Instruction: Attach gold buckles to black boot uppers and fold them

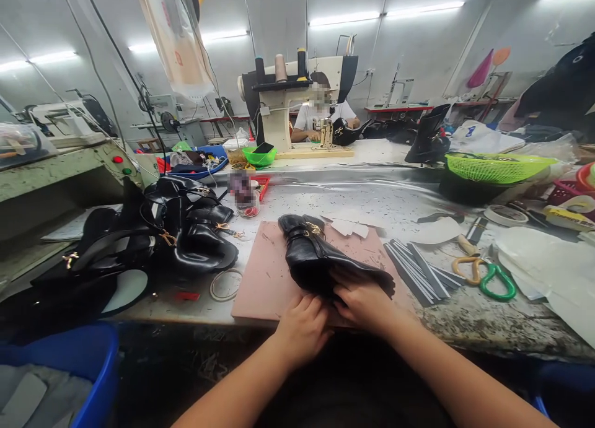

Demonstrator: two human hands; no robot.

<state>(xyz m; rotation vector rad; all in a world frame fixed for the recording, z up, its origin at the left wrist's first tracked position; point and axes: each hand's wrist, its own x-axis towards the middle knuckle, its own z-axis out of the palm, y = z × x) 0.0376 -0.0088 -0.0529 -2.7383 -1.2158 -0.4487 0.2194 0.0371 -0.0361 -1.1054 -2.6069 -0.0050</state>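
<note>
A black leather boot upper [320, 257] with a gold buckle lies on a pink work mat [264, 273] on the table in front of me. My left hand [302, 329] grips its near edge from the left, fingers curled under the leather. My right hand [365, 304] presses and holds the same near edge from the right, fingers closed on it. Both forearms reach in from the bottom of the view.
A heap of black boot uppers [153, 242] sits left of the mat. Black strips [418, 267], scissors [486, 276] and white pieces lie right. A green basket [497, 166] stands back right, a blue bin [88, 366] bottom left. A person works at a sewing machine [288, 106] behind.
</note>
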